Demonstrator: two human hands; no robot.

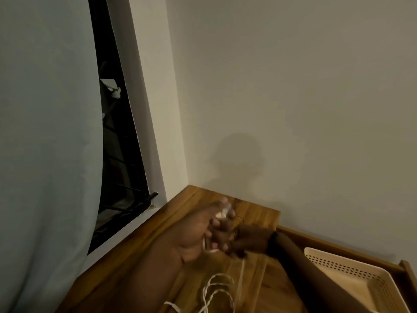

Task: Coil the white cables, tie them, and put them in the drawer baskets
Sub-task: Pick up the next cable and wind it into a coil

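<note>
Two hands are seen meeting above a wooden tabletop (144, 256), with a white cable (222, 214) caught between them. Part of the cable is wrapped around the fingers (220, 223) of the left hand (198, 233), which are curled about it. The right hand (250, 239) is pressed against the left, its fingers closed on the same cable, though motion blur hides the exact grip. Loose loops of the cable are trailed down onto the tabletop near the lower edge. A cream perforated basket (352, 272) is set in an open drawer (406, 274) to the right. A pale wall and a curtained window are seen behind.
</note>
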